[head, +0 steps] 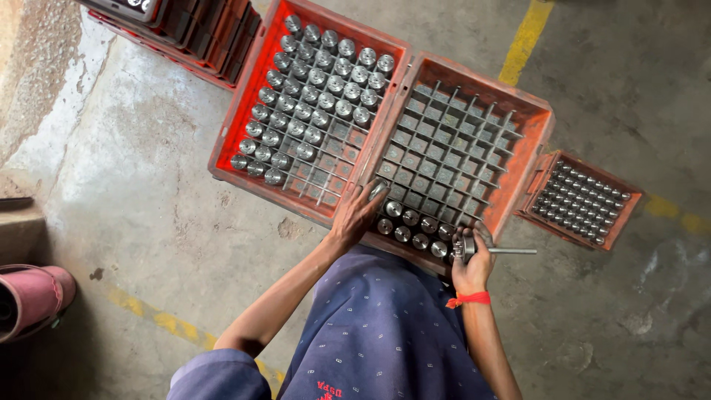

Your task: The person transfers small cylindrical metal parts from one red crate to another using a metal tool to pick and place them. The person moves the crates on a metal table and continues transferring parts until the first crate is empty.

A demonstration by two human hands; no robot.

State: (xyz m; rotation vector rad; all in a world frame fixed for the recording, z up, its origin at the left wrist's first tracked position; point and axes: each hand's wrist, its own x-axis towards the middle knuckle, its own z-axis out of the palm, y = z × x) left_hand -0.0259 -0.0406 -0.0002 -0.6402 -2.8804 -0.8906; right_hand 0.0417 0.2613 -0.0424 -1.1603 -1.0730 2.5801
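Observation:
Two red plastic crates with metal grid dividers sit on the concrete floor. The left crate [241,111] is mostly full of shiny round metal parts [318,81]. The middle crate [533,137] holds only a short row or two of parts [411,222] along its near edge. My left hand [359,215] reaches into the middle crate's near left corner, its fingers closed on one metal part [378,190]. My right hand [470,263], with a red thread at the wrist, grips a metal tool with a thin rod [511,251] pointing right, at the crate's near edge.
A smaller red tray [629,200] filled with several small metal pieces lies to the right. More stacked red crates [200,37] stand at the top left. A pink cylinder [33,296] lies at the left edge. Yellow floor lines [526,37] cross the concrete.

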